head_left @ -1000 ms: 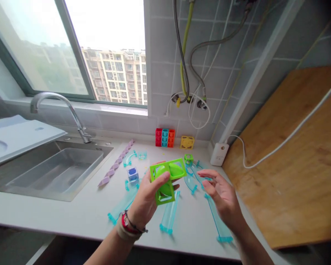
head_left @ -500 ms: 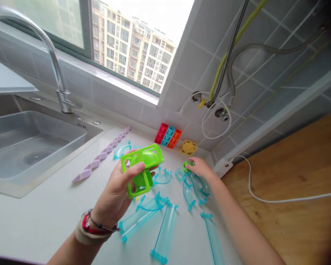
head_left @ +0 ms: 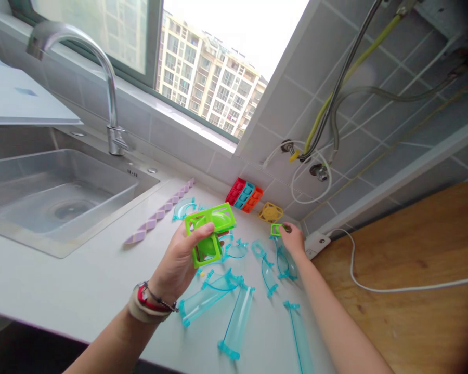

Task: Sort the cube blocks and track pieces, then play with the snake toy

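Observation:
My left hand (head_left: 180,253) is closed around an L-shaped cluster of bright green hollow plastic blocks (head_left: 222,217), raised above the counter, the thumb across its front. Farther right, my right hand (head_left: 294,239) pinches a small green block (head_left: 275,229) near the wall. Just under that hand lies a curved translucent blue track piece (head_left: 285,262). Another curved blue piece (head_left: 269,278) rests to its left. Straight blue track pieces (head_left: 237,324) lie nearer to me, between my forearms and beside the right one.
Red, blue and orange blocks (head_left: 244,195) stand against the tiled wall with a yellow block (head_left: 271,212) beside them. A purple folded strip (head_left: 159,214) lies by the sink (head_left: 68,249). A white power strip (head_left: 317,244) sits at the right edge.
My right hand has shifted slightly right with the small green block, away from the ring-ended blue piece. My left hand still holds the green cluster. The whole view has moved a little.

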Available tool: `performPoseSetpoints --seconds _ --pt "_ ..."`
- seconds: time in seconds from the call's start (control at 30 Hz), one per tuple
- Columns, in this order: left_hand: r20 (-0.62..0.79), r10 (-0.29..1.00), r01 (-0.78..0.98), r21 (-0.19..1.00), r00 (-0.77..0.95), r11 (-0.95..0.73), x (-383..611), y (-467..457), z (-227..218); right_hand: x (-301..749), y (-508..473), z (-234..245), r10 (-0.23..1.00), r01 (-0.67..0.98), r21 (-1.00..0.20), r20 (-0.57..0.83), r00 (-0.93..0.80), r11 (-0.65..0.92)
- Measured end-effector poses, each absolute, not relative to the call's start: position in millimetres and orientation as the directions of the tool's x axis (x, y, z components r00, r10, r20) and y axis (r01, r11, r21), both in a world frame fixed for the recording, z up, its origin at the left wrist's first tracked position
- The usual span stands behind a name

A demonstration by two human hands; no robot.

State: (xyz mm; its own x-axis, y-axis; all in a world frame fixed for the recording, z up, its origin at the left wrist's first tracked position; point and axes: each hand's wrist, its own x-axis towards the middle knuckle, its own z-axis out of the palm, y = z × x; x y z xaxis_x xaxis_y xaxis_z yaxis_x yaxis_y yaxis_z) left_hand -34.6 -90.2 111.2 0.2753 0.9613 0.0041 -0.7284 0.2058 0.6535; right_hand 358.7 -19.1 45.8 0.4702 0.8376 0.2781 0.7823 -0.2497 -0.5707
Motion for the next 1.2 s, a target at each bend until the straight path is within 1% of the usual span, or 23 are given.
performPoseSetpoints --seconds 0.1,0.33,0.53,0.67,0.77,0.83,0.9,1.0,1.1,1.2 --pt "0.016 0.967 -0.714 0.677 0.255 0.177 -35 -93 113 358 -28 48 0.796 0.724 -0.651 0.303 0.523 -0.228" --pt "-0.004 0.963 -0.704 0.682 0.270 0.200 -34 -96 114 351 -43 35 0.711 0.584 -0.786 0.292 0.640 -0.203" --pt "0.003 0.955 -0.717 0.662 0.296 0.220 -33 -95 111 343 -44 23 0.621 0.390 -0.905 0.208 0.755 -0.171" --pt "-0.002 0.950 -0.704 0.670 0.313 0.234 -32 -95 109 340 -46 21 0.599 0.291 -0.948 0.162 0.784 -0.125" --pt "0.004 0.954 -0.711 0.668 0.300 0.221 -32 -94 108 334 -53 26 0.622 0.273 -0.958 0.157 0.767 -0.094" --pt "0.002 0.956 -0.720 0.658 0.294 0.220 -32 -92 108 324 -63 35 0.661 0.278 -0.959 0.172 0.731 -0.058" --pt "-0.001 0.955 -0.728 0.646 0.297 0.227 -33 -91 108 310 -77 47 0.724 0.266 -0.964 0.188 0.664 0.006" --pt "0.005 0.952 -0.743 0.626 0.305 0.235 -33 -91 108 282 -103 68 0.827 0.179 -0.980 0.174 0.535 0.090" --pt "0.013 0.950 -0.753 0.612 0.313 0.240 -31 -93 107 254 -128 88 0.891 0.094 -0.991 0.129 0.435 0.097" --pt "0.026 0.949 -0.760 0.606 0.314 0.235 -29 -97 108 231 -150 105 0.938 0.056 -0.996 0.086 0.336 0.072"
